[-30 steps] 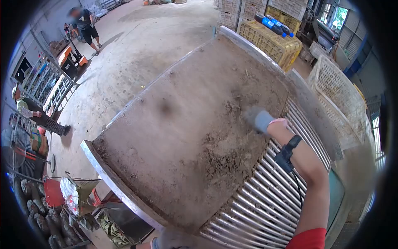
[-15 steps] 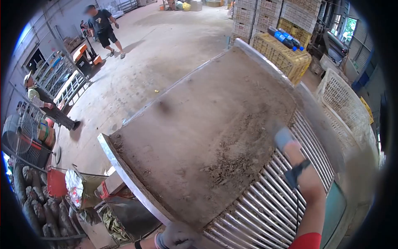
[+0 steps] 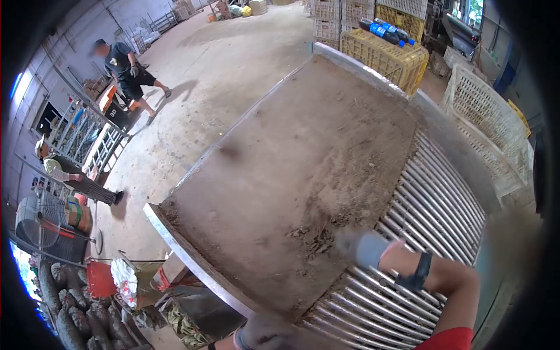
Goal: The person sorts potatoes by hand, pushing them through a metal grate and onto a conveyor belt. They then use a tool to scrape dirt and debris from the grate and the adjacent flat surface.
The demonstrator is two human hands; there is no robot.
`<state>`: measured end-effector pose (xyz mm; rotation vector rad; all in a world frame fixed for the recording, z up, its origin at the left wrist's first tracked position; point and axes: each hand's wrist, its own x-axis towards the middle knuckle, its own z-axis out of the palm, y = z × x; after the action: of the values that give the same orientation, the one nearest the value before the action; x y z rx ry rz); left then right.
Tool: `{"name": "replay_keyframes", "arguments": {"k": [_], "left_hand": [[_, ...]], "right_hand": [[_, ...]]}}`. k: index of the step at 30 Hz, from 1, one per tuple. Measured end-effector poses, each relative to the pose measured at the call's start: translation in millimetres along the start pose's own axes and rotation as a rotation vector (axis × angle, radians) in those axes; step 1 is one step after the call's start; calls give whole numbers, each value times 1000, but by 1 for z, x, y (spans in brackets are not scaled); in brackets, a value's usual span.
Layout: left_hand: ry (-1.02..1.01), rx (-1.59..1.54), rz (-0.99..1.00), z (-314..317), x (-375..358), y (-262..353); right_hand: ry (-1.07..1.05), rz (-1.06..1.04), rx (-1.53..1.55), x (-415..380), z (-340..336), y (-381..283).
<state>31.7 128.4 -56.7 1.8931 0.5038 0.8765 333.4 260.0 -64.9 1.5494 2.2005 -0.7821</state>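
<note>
My right hand (image 3: 360, 248), in a grey glove with a dark band on the wrist, is low over a dirt-covered sorting table (image 3: 274, 151). Motion smears its fingers. Just beyond them lies a patch of dark, crumbly soil (image 3: 315, 233). My right forearm reaches across a row of shiny metal bars (image 3: 446, 192) along the table's near right side. At the bottom edge of the view, my left hand (image 3: 265, 333), also gloved in grey, is at the near end of the table's metal rim (image 3: 192, 259). Its fingers are blurred and partly cut off.
Two dark bottles with blue labels (image 3: 385, 32) lie on a yellow crate (image 3: 382, 58) behind the table. A white crate (image 3: 487, 116) stands at right. Two people are on the left, near a pallet truck (image 3: 114, 111) and a fan (image 3: 41, 224). Sacks of long roots (image 3: 76, 315) lie below.
My right hand has swept left and nearer, from the bars to the dark soil. The view has shifted slightly. One person has stepped toward the pallet truck.
</note>
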Motion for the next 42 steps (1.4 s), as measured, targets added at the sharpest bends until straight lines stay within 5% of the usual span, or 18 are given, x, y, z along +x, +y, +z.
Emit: {"name": "replay_keyframes", "arguments": {"k": [5,10,13,17,19,21,23,26,36,42], "left_hand": [[-10,26,-31,-1,5,4],[9,14,-25,-2,6,2],[-5,9,-27,-4,9,5],[0,12,-29,-6,10,4],[3,20,-18,-3,6,2],[6,56,-5,0,-3,-1],[3,132,0,3,-12,-2],[87,89,20,2,-7,4],[203,35,19,23,-16,4],[183,95,11,14,-12,-3]], "right_hand": [[33,123,215,3,-50,43],[538,298,-418,102,-48,335],[687,774,216,95,-71,305],[478,788,904,75,-94,227],[480,186,253,71,-69,237],[348,383,512,43,-75,159],[40,437,461,11,-76,98],[247,157,91,-4,-17,98],[388,341,98,33,-101,119],[351,280,107,-2,-67,156]]}}
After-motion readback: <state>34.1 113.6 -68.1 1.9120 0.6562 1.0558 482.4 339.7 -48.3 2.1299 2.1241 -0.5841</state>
